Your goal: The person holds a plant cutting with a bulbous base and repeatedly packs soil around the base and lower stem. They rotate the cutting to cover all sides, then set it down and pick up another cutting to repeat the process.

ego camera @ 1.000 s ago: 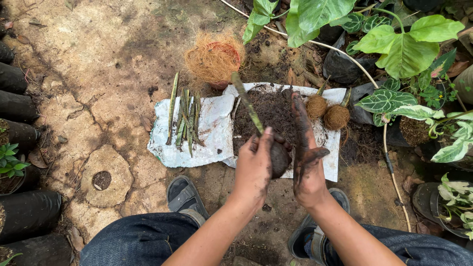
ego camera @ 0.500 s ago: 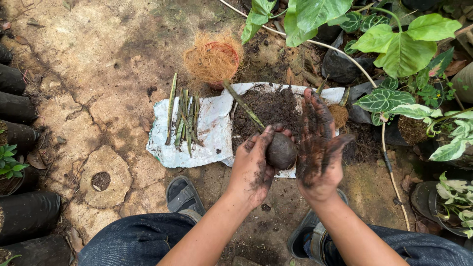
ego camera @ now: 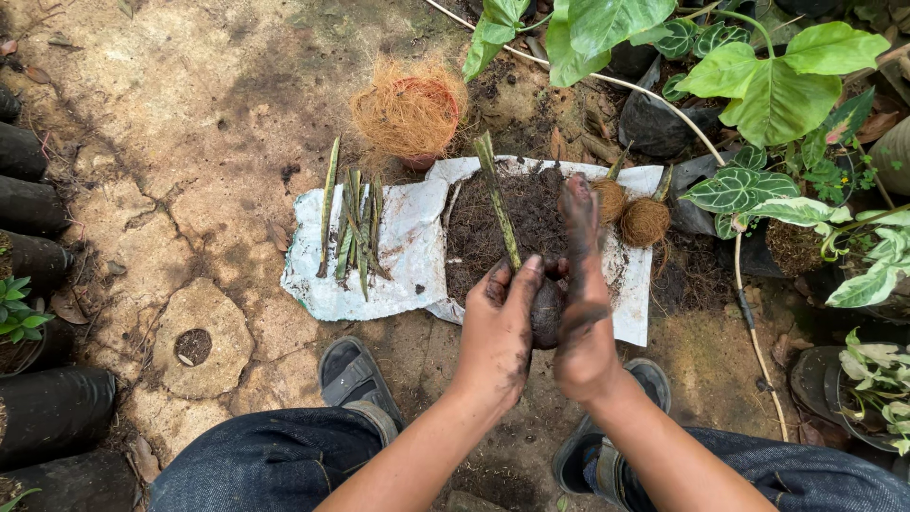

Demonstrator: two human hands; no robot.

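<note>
soil-stained fingers (ego camera: 519, 281) of the left hand (ego camera: 498, 337) curl around a dark ball of soil (ego camera: 547, 313), grasping it from the left side, with a long green cutting (ego camera: 498, 199) standing up out of the ball and leaning away toward the top of the view. the right hand (ego camera: 583, 322) is pressed flat against the right side of the same ball, its fingers (ego camera: 576, 213) stretched out straight and caked in dark soil, released rather than curled, so the ball sits squeezed between the two hands above the near edge of a white plastic sheet (ego camera: 398, 246) spread on the ground.

just beyond the hands a heap of loose dark soil (ego camera: 531, 213) lies on the sheet. to its right, two round balls wrapped in brown coconut fibre (ego camera: 645, 221) rest side by side, each with a short stalk. on the left part of the sheet a row of green cuttings (ego camera: 353, 228) lies roughly parallel. past the sheet's far edge stands a small pot stuffed with orange-brown coconut fibre (ego camera: 409, 109).

the person crouches, jeans-clad knees and grey shoes (ego camera: 353, 379) showing at the bottom. black nursery bags (ego camera: 43, 412) line the left edge on the stony ground (ego camera: 142, 123), and broad-leaved green plants (ego camera: 768, 85) crowd the upper right, with a thin pale hose (ego camera: 749, 322) running down past them.
</note>
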